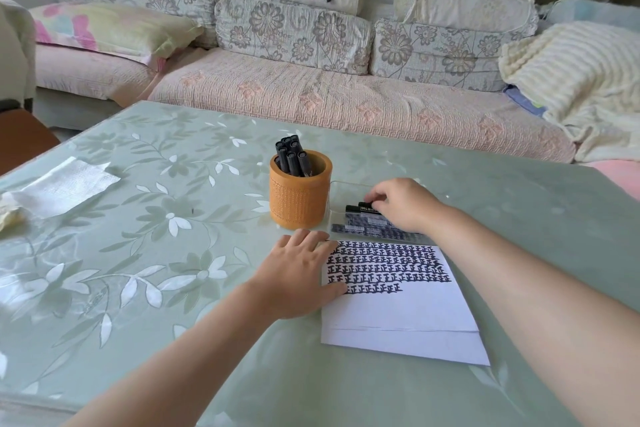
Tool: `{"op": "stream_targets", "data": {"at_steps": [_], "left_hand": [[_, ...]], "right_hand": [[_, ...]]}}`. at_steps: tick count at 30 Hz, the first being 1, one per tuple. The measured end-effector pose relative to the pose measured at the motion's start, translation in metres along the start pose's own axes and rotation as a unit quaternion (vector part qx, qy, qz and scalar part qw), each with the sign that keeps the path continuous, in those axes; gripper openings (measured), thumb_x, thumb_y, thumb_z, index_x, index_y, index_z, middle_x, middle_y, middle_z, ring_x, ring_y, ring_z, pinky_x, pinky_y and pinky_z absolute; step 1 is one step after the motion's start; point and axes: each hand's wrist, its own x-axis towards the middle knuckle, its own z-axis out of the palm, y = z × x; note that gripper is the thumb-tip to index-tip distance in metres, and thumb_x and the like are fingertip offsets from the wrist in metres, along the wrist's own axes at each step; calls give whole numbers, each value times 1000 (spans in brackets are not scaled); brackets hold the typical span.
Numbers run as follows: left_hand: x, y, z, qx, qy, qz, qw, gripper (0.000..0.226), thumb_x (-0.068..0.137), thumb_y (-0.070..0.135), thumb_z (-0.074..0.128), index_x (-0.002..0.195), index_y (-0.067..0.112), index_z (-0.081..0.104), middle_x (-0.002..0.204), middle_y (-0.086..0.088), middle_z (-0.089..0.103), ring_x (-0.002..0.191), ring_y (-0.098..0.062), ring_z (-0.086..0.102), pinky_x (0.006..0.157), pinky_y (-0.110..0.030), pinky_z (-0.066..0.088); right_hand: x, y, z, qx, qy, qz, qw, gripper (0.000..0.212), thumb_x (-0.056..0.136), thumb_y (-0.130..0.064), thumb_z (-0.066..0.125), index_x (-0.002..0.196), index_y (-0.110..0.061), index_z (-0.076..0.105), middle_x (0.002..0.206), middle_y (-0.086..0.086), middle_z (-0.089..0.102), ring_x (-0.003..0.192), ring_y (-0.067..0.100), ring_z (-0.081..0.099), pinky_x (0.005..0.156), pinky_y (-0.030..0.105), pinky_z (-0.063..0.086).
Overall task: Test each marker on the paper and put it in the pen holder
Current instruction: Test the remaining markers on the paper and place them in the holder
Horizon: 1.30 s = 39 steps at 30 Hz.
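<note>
A round orange holder (299,196) with a woven-looking textured wall stands on the surface (138,253), a glossy pale green top printed with white and grey flowers. Several black markers (292,156) stand upright in the holder, caps up, leaning toward its left rim.

Just right of the holder lies a clear tray (337,199), flat and thin-walled, with more black markers lying flat in it; printed labels show on their barrels. The right hand (403,204) reaches into this tray from the right, its fingers (375,196) curled narrowly around the end of one marker (360,207). Whether that marker is lifted or still resting among the others cannot be told, since the hand hides most of it.

In front of the holder, toward the person, lies the paper (398,315), a white sheet, slightly askew, its upper half filled with rows of dark repeated ink marks. The left hand (299,274) lies flat and spread, palm down, on the paper's left edge, just in front of the holder, holding nothing.

Far left of the holder lies a crumpled white tissue (65,184). Behind the holder, beyond the surface, stretches a sofa (311,97) with a quilted pink cover and floral cushions; a ribbed cream blanket (568,80) is heaped at its right end.
</note>
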Motion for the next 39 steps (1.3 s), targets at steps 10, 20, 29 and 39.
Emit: {"op": "stream_targets", "data": {"at_steps": [10,20,29,39], "left_hand": [[-1,-2,1,-1,2,5,1000,81,83,75,14,146,27,31,149,8,32,137,-14,25,112,-35,23],[2,-3,-2,-3,-12,3,1000,79,83,73,13,145,28,33,147,8,34,135,-15,26,111,-36,26],[9,9,-15,-97,108,-24,989,51,93,42,51,140,26,40,137,8,44,122,-14,39,95,-31,40],[16,26,-25,-118,240,-7,963,40,89,23,63,127,19,54,119,3,57,109,-19,51,91,-31,44]], "right_hand": [[42,-34,8,-72,-122,-12,990,22,94,-31,58,109,-26,73,106,2,73,98,24,64,92,40,52],[19,-40,0,-47,1,-73,996,17,96,-33,56,106,-21,63,103,5,63,89,23,57,75,34,46],[-55,-36,-3,72,173,-184,965,12,101,-23,45,113,-21,48,79,0,62,71,23,59,67,42,50],[-111,-24,14,518,139,-83,840,23,105,-6,29,105,-21,46,79,5,65,62,27,67,54,30,47]]}}
